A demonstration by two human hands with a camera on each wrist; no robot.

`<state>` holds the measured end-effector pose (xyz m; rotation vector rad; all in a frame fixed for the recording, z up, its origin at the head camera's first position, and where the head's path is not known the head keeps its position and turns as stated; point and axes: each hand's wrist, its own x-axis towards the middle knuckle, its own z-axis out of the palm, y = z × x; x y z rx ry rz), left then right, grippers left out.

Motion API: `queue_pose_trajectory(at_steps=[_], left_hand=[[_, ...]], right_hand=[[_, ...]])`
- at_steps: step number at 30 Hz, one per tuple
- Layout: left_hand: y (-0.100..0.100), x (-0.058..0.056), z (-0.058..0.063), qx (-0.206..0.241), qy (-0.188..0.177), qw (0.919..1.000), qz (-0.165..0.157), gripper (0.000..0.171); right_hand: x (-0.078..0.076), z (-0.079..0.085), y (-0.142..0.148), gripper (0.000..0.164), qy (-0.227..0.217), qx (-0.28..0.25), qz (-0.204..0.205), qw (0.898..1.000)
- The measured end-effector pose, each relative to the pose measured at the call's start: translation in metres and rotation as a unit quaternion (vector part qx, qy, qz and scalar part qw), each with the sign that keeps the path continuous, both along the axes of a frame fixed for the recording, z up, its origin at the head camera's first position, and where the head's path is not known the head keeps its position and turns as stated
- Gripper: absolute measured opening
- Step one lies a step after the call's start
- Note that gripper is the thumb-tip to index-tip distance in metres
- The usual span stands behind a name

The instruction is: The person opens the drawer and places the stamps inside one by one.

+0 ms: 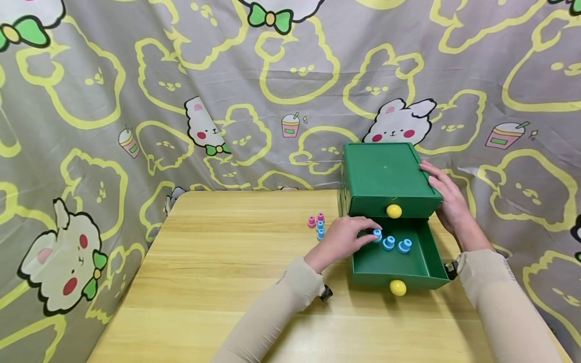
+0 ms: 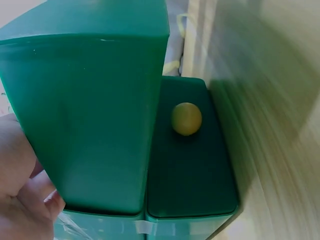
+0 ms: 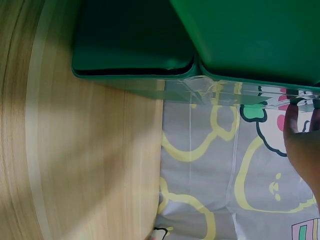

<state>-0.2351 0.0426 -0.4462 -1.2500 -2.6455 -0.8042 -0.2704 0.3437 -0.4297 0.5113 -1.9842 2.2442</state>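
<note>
My left hand reaches over the left side of a pulled-out green drawer and pinches a small blue stepped plastic piece between thumb and fingers. Inside the drawer, two like blue pieces stand to its right, the nearer one and the farther one. My right hand rests against the right side of the green drawer cabinet, fingers extended along its top edge. In the left wrist view, part of the left hand shows beside the drawer's outer wall; the pinched piece is hidden there.
Left of the cabinet, two pink pieces and two blue pieces stand on the wooden table. A closed drawer with a yellow knob sits below the pulled-out one. A patterned curtain hangs behind.
</note>
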Motion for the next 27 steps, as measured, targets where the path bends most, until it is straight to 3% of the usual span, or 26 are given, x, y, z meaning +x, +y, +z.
queue_pose_trajectory(at_steps=[12,27], left_hand=[[0.006,0.001,0.002,-0.088,0.015,0.9960,0.010,0.024],[0.011,0.004,0.006,-0.128,0.015,0.9913,0.024,0.024]], right_hand=[[0.001,0.000,0.000,0.048,0.001,0.003,0.000,1.000],[0.001,-0.001,0.000,0.048,-0.001,0.000,0.000,1.000]])
